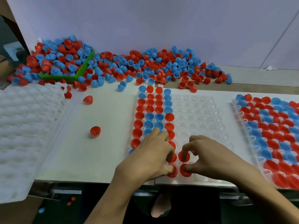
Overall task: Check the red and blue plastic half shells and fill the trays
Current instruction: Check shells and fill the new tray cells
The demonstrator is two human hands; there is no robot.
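Hands (pixel 176 156) seemingly on red shells (pixel 185 171)

A partly filled tray (pixel 194 120) lay at the middle of the counter (pixel 103 143), its left columns holding shells, with a full tray (pixel 237 113) to its right and a stack of trays (pixel 24 126) to its left. Behind them a heap of shells (pixel 129 65) ran along the wall (pixel 145 21), and two loose shells (pixel 95 131) sat between stack and middle tray

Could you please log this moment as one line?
left hand: seating red shell | right hand: seating red shell | middle tray: part-filled
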